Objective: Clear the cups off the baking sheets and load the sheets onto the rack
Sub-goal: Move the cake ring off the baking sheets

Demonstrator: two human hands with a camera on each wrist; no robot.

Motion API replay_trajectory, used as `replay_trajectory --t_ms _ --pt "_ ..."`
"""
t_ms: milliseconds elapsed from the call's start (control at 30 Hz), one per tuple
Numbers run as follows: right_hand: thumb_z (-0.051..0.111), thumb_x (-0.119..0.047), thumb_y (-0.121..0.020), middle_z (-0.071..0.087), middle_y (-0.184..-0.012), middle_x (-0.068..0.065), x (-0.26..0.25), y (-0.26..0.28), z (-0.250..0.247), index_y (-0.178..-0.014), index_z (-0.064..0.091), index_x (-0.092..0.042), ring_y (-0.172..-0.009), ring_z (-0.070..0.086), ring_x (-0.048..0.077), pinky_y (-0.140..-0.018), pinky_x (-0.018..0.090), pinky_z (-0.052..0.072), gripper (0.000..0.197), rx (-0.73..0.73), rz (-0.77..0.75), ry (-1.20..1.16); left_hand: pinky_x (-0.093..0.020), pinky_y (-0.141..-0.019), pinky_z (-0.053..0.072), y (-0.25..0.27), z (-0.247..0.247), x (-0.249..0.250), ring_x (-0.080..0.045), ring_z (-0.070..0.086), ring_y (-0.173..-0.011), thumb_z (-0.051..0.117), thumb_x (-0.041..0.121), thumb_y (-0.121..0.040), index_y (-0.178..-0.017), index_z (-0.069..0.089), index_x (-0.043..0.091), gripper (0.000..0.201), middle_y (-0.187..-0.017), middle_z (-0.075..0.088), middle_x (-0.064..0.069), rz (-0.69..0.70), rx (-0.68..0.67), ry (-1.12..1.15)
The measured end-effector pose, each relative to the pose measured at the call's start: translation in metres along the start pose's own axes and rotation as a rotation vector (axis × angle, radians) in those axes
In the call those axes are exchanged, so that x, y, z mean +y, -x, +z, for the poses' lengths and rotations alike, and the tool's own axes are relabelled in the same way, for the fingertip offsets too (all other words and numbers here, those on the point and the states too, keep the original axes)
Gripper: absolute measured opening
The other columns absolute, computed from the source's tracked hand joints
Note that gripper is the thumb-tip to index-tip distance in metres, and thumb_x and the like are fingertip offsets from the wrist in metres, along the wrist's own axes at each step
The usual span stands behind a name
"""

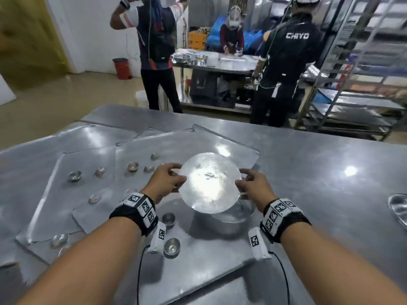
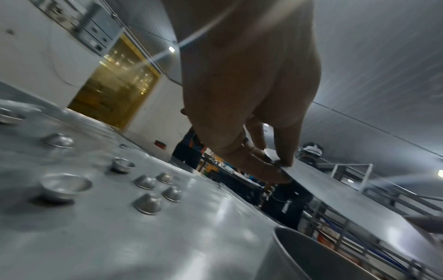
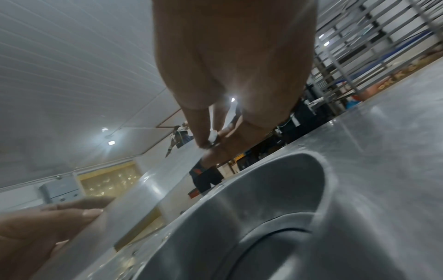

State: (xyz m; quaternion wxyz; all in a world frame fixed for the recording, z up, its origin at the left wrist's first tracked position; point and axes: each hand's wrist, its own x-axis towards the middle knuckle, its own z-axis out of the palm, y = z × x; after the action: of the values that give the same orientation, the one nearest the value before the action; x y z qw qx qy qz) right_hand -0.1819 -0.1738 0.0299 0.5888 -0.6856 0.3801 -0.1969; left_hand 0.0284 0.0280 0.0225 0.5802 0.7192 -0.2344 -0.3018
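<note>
Both hands hold a round flat metal lid [image 1: 209, 183] by its edges, tilted above a round metal pot [image 1: 226, 223]. My left hand [image 1: 178, 172] pinches the lid's left rim, and my right hand [image 1: 242, 178] pinches the right rim. The left wrist view shows the left hand [image 2: 275, 163] with thumb and fingers clamped on the lid [image 2: 347, 199]. In the right wrist view the right hand [image 3: 210, 145] pinches the far rim over the pot [image 3: 263, 199]. Several small metal cups [image 1: 74, 176] sit on overlapping baking sheets [image 1: 55, 212] to the left, two cups [image 1: 171, 245] near my left wrist.
A steel table [image 1: 319, 172] carries everything. A tall tray rack [image 1: 363, 84] stands at the back right. Three people work beyond the table near a second steel bench [image 1: 211, 64]. Another metal bowl's rim [image 1: 398, 208] shows at the right edge.
</note>
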Motion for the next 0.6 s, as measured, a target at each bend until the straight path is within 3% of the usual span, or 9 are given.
replay_trajectory --t_ms 100,167,233,400,533,600 --pt "0.067 0.001 -0.082 0.066 -0.088 0.011 0.016 0.005 -0.032 -0.118 0.064 -0.027 -0.071 0.065 0.028 -0.060 0.037 0.060 0.045 0.078 0.016 0.019 -0.049 -0.079 0.062 -0.008 0.036 0.003 -0.030 0.069 -0.078 0.075 0.003 -0.088 -0.123 0.062 0.011 0.038 -0.082 0.063 -0.016 0.017 -0.062 -0.040" --pt "0.069 0.000 -0.080 0.065 -0.080 0.010 0.024 0.008 -0.046 -0.113 0.065 -0.024 -0.073 0.067 0.028 -0.063 0.041 0.062 0.041 0.104 0.029 0.004 -0.050 -0.079 0.061 -0.011 0.054 0.003 -0.028 0.068 -0.075 0.074 0.002 -0.088 -0.120 0.063 0.013 0.035 -0.078 0.061 -0.012 0.024 -0.081 -0.067" --pt "0.071 -0.001 -0.079 0.063 -0.077 0.009 0.032 0.009 -0.053 -0.114 0.064 -0.024 -0.074 0.068 0.026 -0.062 0.040 0.062 0.043 0.111 0.030 -0.001 -0.051 -0.080 0.060 -0.015 0.066 0.001 -0.026 0.067 -0.074 0.075 0.004 -0.087 -0.117 0.064 0.017 0.034 -0.075 0.061 -0.008 0.039 -0.075 -0.099" --pt "0.072 -0.004 -0.084 0.052 -0.085 0.006 0.039 0.005 -0.055 -0.111 0.059 -0.032 -0.073 0.064 0.022 -0.059 0.032 0.060 0.041 0.130 -0.010 0.027 -0.051 -0.072 0.062 -0.024 0.072 -0.004 -0.022 0.064 -0.074 0.079 0.013 -0.083 -0.118 0.067 0.025 0.039 -0.082 0.060 -0.005 0.159 0.002 -0.201" --pt "0.073 -0.016 -0.083 0.055 -0.081 0.004 0.042 -0.002 -0.046 -0.097 0.055 -0.048 -0.077 0.067 0.026 -0.070 0.045 0.063 0.040 0.141 -0.051 0.135 -0.046 -0.066 0.063 -0.027 0.066 -0.006 -0.024 0.063 -0.076 0.079 0.013 -0.084 -0.110 0.068 0.034 0.035 -0.082 0.062 -0.007 0.233 0.039 -0.236" --pt "0.072 -0.023 -0.086 0.058 -0.075 0.000 0.047 -0.004 -0.042 -0.100 0.055 -0.044 -0.075 0.066 0.023 -0.071 0.042 0.061 0.030 0.153 -0.065 0.198 -0.043 -0.064 0.063 -0.029 0.062 -0.011 -0.022 0.062 -0.075 0.079 0.014 -0.084 -0.105 0.066 0.043 0.037 -0.082 0.062 -0.005 0.250 0.051 -0.262"
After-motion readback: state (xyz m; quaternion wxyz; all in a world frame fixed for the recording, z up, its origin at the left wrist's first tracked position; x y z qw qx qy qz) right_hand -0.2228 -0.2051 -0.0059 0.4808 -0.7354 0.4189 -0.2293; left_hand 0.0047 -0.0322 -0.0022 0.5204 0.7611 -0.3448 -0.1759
